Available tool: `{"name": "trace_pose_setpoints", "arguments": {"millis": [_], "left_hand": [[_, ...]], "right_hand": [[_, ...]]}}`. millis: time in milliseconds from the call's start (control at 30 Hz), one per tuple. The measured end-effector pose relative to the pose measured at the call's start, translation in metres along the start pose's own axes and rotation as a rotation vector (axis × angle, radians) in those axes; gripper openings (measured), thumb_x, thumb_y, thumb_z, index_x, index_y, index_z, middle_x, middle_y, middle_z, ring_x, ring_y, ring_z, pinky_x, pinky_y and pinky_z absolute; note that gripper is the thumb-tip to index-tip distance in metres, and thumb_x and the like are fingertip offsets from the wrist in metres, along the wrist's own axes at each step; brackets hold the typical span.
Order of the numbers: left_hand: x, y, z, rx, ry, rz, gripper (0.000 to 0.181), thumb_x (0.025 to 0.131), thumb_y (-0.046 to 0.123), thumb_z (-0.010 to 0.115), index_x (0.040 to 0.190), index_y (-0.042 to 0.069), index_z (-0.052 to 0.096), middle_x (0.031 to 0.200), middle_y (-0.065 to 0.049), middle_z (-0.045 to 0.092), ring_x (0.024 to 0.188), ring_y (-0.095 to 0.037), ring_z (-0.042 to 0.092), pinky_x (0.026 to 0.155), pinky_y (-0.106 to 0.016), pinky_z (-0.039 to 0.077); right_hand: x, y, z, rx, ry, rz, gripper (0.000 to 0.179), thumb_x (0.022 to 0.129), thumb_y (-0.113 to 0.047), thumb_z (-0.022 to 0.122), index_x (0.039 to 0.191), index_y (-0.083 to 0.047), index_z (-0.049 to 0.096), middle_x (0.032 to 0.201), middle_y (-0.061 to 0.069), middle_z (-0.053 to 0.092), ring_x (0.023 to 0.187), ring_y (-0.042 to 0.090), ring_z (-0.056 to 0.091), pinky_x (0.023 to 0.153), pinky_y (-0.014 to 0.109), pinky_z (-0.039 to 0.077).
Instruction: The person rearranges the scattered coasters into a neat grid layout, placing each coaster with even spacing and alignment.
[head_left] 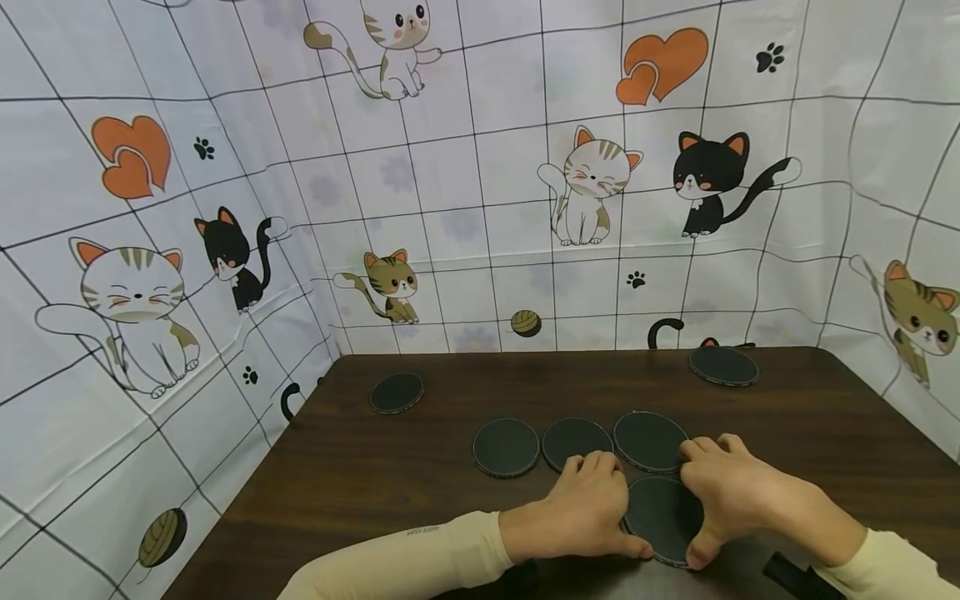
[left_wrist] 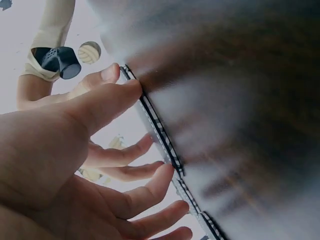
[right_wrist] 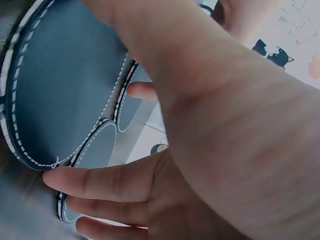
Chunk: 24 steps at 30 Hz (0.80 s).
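Observation:
A dark round coaster [head_left: 663, 517] with pale stitching round its rim lies at the near side of the table. My left hand [head_left: 588, 508] holds its left edge, thumb low and fingertips farther up. At the opposite edge my right hand [head_left: 738, 492] has its thumb near the bottom and its fingers at the upper right. The left wrist view catches the coaster edge-on [left_wrist: 159, 127], fingertips right at the rim. Just beyond, another coaster [head_left: 651, 440] sits close against it. A third coaster [head_left: 577, 442] is partly hidden behind my left fingers.
Left of that row lies another matching coaster [head_left: 506, 447]. Farther off, one coaster [head_left: 397, 392] is at the back left and one coaster [head_left: 724, 366] at the back right. The dark wooden table [head_left: 360, 492] meets a cat-patterned wall covering [head_left: 480, 183] at its far edge.

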<state>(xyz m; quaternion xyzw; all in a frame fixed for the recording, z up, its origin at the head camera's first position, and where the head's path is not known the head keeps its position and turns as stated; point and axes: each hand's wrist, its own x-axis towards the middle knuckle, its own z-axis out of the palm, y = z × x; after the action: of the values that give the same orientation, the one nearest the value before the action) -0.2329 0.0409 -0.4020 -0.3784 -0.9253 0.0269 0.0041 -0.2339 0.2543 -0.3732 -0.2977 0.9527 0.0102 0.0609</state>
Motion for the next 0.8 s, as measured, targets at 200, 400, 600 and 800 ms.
{"name": "trace_pose_setpoints", "arguments": {"millis": [200,400,600,800], "left_hand": [[0.003,0.000,0.002,0.001,0.012,0.010,0.053,0.069,0.077,0.050,0.069,0.024,0.056,0.109,0.003,0.045,0.102,-0.012,0.039,0.085,-0.037,0.036],[0.008,0.002,0.002,0.011,0.021,-0.001,0.056,0.068,0.079,0.047,0.067,0.024,0.057,0.109,0.003,0.045,0.101,-0.012,0.039,0.084,-0.037,0.036],[0.011,0.005,0.002,0.055,-0.003,-0.019,0.065,0.067,0.080,0.045,0.090,0.022,0.066,0.114,0.004,0.044,0.102,-0.011,0.039,0.086,-0.035,0.036],[0.011,0.005,0.000,0.060,-0.007,-0.012,0.064,0.069,0.079,0.044,0.089,0.022,0.066,0.116,0.004,0.044,0.103,-0.011,0.040,0.086,-0.036,0.036]], "right_hand": [[-0.002,0.002,-0.002,-0.002,-0.002,0.003,0.064,0.044,-0.081,0.067,0.069,-0.023,0.056,0.099,0.003,0.047,0.092,0.027,0.045,0.083,0.059,0.028],[-0.003,0.003,-0.003,0.005,-0.004,0.019,0.064,0.043,-0.078,0.070,0.069,-0.022,0.056,0.103,0.006,0.049,0.095,0.028,0.045,0.083,0.060,0.028],[-0.003,0.005,-0.004,0.011,-0.016,0.023,0.065,0.043,-0.076,0.072,0.073,-0.020,0.059,0.104,0.007,0.050,0.096,0.030,0.046,0.085,0.061,0.027],[-0.004,0.006,-0.006,0.045,-0.044,0.036,0.062,0.045,-0.073,0.074,0.075,-0.020,0.060,0.106,0.007,0.050,0.099,0.031,0.046,0.086,0.061,0.026]]}}
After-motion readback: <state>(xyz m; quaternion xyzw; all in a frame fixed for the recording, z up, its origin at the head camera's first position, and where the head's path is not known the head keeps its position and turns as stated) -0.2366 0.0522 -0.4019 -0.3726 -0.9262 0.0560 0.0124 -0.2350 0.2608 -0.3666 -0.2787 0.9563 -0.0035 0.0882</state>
